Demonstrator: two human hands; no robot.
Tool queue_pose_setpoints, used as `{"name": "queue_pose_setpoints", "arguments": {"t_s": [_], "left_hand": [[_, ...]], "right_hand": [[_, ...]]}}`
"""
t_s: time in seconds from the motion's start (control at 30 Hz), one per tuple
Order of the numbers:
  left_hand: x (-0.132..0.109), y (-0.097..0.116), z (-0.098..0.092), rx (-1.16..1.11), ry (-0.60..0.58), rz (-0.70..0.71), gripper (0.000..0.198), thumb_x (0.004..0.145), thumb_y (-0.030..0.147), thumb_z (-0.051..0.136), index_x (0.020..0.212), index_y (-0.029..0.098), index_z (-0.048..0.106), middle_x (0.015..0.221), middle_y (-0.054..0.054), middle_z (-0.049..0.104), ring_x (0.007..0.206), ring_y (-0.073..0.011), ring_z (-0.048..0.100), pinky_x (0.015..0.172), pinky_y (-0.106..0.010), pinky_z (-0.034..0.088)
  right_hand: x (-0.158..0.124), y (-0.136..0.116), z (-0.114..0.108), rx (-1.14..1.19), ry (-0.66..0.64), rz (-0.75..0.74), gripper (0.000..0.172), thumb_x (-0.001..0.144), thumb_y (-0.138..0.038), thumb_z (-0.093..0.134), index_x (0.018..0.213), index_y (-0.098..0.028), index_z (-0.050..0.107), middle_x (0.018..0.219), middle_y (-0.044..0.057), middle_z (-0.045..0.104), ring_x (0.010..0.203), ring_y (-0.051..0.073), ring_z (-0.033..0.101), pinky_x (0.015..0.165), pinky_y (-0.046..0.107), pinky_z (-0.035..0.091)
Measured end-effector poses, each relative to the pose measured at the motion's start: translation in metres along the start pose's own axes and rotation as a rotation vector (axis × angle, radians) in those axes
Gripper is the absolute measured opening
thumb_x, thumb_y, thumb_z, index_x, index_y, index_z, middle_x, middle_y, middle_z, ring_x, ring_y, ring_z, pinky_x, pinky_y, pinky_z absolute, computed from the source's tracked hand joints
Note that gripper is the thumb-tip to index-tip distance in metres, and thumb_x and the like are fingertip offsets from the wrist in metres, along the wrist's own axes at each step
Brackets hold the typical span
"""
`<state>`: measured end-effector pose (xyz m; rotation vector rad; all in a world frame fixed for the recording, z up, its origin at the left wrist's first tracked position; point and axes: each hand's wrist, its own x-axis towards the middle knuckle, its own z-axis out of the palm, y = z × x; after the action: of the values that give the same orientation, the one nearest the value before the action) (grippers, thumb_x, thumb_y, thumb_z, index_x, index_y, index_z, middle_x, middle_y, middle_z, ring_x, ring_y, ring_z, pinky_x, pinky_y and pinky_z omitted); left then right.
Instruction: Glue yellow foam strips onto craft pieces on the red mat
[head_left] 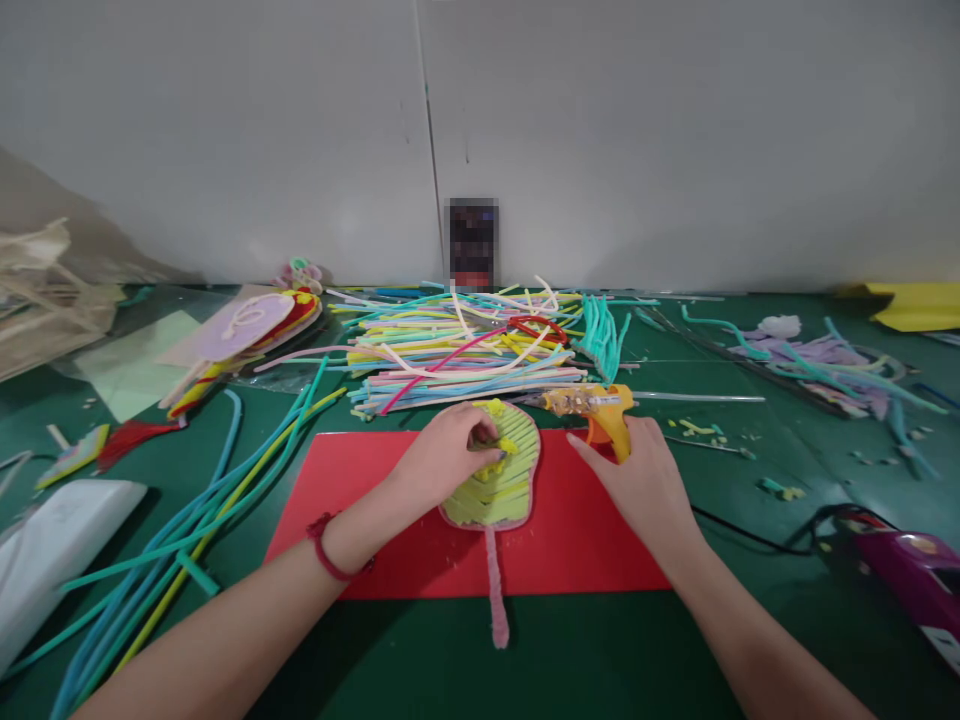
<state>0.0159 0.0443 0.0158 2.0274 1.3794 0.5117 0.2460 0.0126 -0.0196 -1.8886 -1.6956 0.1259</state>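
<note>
A fan-shaped craft piece (517,480) covered in yellow-green pipe-cleaner strips, with a pink edge and pink fuzzy handle (495,590), lies on a red board (592,540). Over its upper left, my left hand (457,450) is closed, its fingertips pinching a small bright yellow fuzzy piece (501,450) against the surface. My right hand (641,485) is around the handle of a yellow-orange hot glue gun (611,408), thumb stretched to the left and other fingers mostly hidden. The gun's nozzle points left, and a clear glue stick (697,397) sticks out behind.
Many coloured pipe cleaners (465,350) lie behind the board, with more long ones (217,510) at left. Finished fans (247,325) stand back left. A white box-like object (60,550) sits at left, a purple device (915,570) with a black cable at right.
</note>
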Motion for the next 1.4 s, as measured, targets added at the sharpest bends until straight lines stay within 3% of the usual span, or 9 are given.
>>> {"name": "queue_pose_setpoints", "arguments": {"t_s": [0.17,0.27,0.47,0.63,0.73,0.87,1.1,1.2,1.4], "left_hand": [[-0.001,-0.002,0.002,0.017,-0.010,0.051,0.005,0.073,0.016,0.067,0.073,0.019,0.062,0.083,-0.001,0.058,0.080,-0.0167,0.056,0.070,-0.028,0.042],[0.000,-0.003,0.002,-0.011,-0.017,0.061,0.005,0.074,0.016,0.067,0.071,0.019,0.064,0.082,-0.001,0.057,0.080,-0.0163,0.056,0.071,-0.028,0.042],[0.001,-0.004,0.005,0.018,0.012,0.075,0.009,0.070,0.016,0.070,0.076,0.018,0.063,0.079,-0.001,0.058,0.077,-0.0166,0.055,0.067,-0.027,0.042],[-0.001,0.002,0.003,0.022,0.019,0.101,0.008,0.072,0.014,0.066,0.067,0.019,0.063,0.077,-0.001,0.059,0.080,-0.0178,0.056,0.070,-0.029,0.042],[-0.004,0.011,-0.001,-0.096,0.036,0.088,0.006,0.075,0.015,0.063,0.070,0.018,0.062,0.080,-0.001,0.063,0.081,-0.0171,0.058,0.073,-0.029,0.043],[-0.009,0.017,0.001,-0.140,0.039,0.032,0.005,0.077,0.017,0.058,0.074,0.020,0.060,0.079,0.001,0.065,0.077,-0.0161,0.059,0.070,-0.027,0.043],[-0.011,0.009,0.014,0.012,0.099,0.011,0.011,0.076,0.020,0.063,0.084,0.021,0.056,0.089,-0.001,0.061,0.083,-0.0187,0.057,0.071,-0.030,0.044],[-0.011,0.007,0.014,0.081,0.093,0.009,0.010,0.074,0.019,0.064,0.080,0.019,0.056,0.089,-0.003,0.058,0.085,-0.0206,0.055,0.071,-0.032,0.044],[-0.012,0.020,0.008,-0.139,0.040,-0.006,0.008,0.076,0.022,0.060,0.073,0.019,0.054,0.077,0.001,0.058,0.071,-0.0152,0.053,0.064,-0.027,0.042]], "right_hand": [[0.001,0.007,0.005,-0.066,0.046,0.060,0.067,0.074,-0.072,0.045,0.103,-0.013,0.052,0.094,0.014,0.055,0.090,0.031,0.054,0.073,0.043,0.042],[0.002,0.007,0.003,-0.018,0.106,0.072,0.070,0.072,-0.073,0.048,0.110,-0.014,0.051,0.095,0.013,0.055,0.090,0.030,0.054,0.072,0.042,0.042],[0.003,-0.003,-0.007,0.065,0.233,-0.125,0.035,0.082,-0.052,0.053,0.091,-0.019,0.056,0.088,0.009,0.057,0.086,0.025,0.055,0.075,0.040,0.043],[-0.004,-0.016,-0.009,0.239,0.104,-0.245,0.019,0.087,-0.036,0.052,0.080,-0.020,0.059,0.079,0.005,0.060,0.078,0.020,0.057,0.074,0.036,0.046],[-0.008,-0.022,-0.009,0.448,-0.069,-0.175,0.018,0.087,-0.036,0.052,0.084,-0.021,0.062,0.082,0.005,0.065,0.075,0.017,0.061,0.066,0.030,0.050],[-0.011,-0.026,-0.006,0.591,-0.241,-0.085,0.018,0.085,-0.037,0.055,0.089,-0.023,0.064,0.090,0.004,0.069,0.082,0.017,0.064,0.069,0.028,0.053],[-0.015,-0.032,-0.006,0.565,-0.282,-0.116,0.015,0.085,-0.033,0.055,0.087,-0.021,0.065,0.086,0.004,0.069,0.075,0.016,0.064,0.064,0.026,0.053],[-0.015,-0.034,-0.006,0.545,-0.271,-0.140,0.014,0.084,-0.031,0.056,0.085,-0.020,0.064,0.083,0.004,0.069,0.070,0.015,0.064,0.061,0.025,0.053],[-0.016,-0.033,-0.005,0.563,-0.234,-0.174,0.013,0.085,-0.031,0.056,0.085,-0.020,0.064,0.083,0.004,0.070,0.073,0.016,0.066,0.061,0.026,0.055]]}}
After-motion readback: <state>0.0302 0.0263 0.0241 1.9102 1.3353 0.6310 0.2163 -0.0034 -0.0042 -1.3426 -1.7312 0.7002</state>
